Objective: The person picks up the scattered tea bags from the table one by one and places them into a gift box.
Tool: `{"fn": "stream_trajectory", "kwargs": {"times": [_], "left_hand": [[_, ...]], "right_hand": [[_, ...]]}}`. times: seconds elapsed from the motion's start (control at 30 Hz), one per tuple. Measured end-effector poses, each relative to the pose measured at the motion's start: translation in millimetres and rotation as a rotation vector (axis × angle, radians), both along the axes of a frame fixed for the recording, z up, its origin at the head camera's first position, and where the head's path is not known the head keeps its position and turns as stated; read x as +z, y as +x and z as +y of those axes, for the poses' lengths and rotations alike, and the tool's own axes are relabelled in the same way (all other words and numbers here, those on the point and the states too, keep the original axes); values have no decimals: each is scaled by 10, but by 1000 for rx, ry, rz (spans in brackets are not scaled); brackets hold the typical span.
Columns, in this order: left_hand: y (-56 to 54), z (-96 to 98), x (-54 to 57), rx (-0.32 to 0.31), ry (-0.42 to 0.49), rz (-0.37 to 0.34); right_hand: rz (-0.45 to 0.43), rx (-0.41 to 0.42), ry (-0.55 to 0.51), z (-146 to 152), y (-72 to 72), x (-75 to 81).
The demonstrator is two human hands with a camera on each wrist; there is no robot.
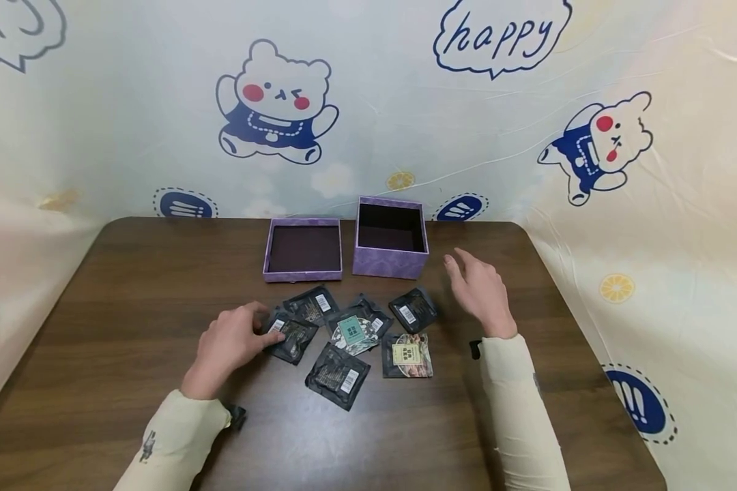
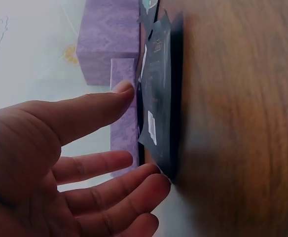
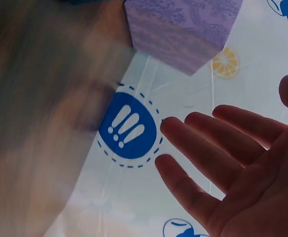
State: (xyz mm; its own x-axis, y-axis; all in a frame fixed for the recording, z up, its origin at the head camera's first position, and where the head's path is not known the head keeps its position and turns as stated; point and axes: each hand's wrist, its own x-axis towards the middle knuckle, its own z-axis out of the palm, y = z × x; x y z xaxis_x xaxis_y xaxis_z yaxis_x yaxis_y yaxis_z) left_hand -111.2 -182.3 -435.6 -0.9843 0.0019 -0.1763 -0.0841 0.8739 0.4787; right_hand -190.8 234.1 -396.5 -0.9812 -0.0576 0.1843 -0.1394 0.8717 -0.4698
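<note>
My left hand (image 1: 230,344) is at the leftmost black sachet (image 1: 293,339), fingertips right at its edge in the left wrist view and the thumb apart from the fingers. That sachet (image 2: 156,94) lies flat, a white barcode label on it. My right hand (image 1: 480,290) hovers over the table's right side with fingers spread and nothing in it, beside the purple box (image 1: 389,264). Closest to it on the table is a black sachet (image 1: 413,310). Between the hands lie a green-labelled sachet (image 1: 353,331), a yellow-labelled sachet (image 1: 407,355) and more black ones (image 1: 338,376).
The purple box stands upright at the back with its dark inside showing. To its left the shallow purple lid (image 1: 303,249) lies hollow side up. A patterned cloth (image 1: 381,102) hangs behind the brown wooden table (image 1: 129,307).
</note>
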Motion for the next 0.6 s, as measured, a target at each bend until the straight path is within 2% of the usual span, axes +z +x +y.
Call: {"fn": "stream_trajectory", "kwargs": {"times": [0.17,0.33,0.5,0.6], "left_hand": [[4,2,-30,8,22,6],[16,0,-51,8,37,-5],[35,3,-77,-14,25,5],[28,12,-73,-37,17,-16]], "right_hand": [[36,-20,-67,-119,-102,7],[26,-58,-106,-239,-205,16],[11,-83,-148,-340,-315,-1],[21,-100,-169,-379,-375,-28]]}}
